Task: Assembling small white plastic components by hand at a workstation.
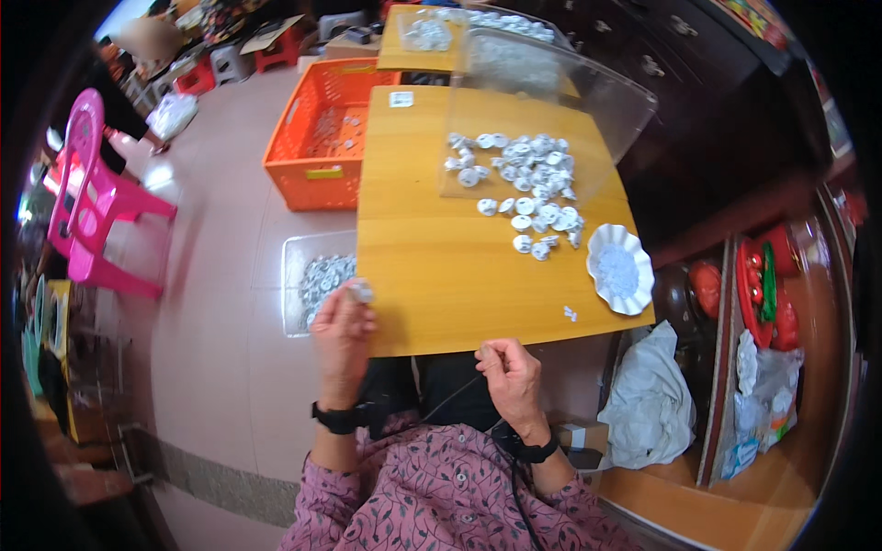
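At the table's left front corner my left hand (340, 335) is closed, its fingertips pinching a small white round part (361, 291). My right hand (513, 376) is closed too, just off the front edge, thumb against curled fingers. Whatever it may hold is too small to make out. Farther back on the yellow table (432, 275) lies a loose heap of white knob-like parts (548, 216), spilling from a clear plastic tub (597, 101) tipped on its side. To the right, a white scalloped dish (646, 278) holds small translucent pieces (616, 272). Tiny pale bits (571, 314) rest near it.
On the floor left of the table stand a clear bin (292, 275) of grey-white parts and an orange crate (308, 184). A pink chair (110, 230) is farther left. Dark cabinets (680, 119) and a shelf with bags (652, 395) border the right. A thin dark cable (450, 397) hangs between my arms.
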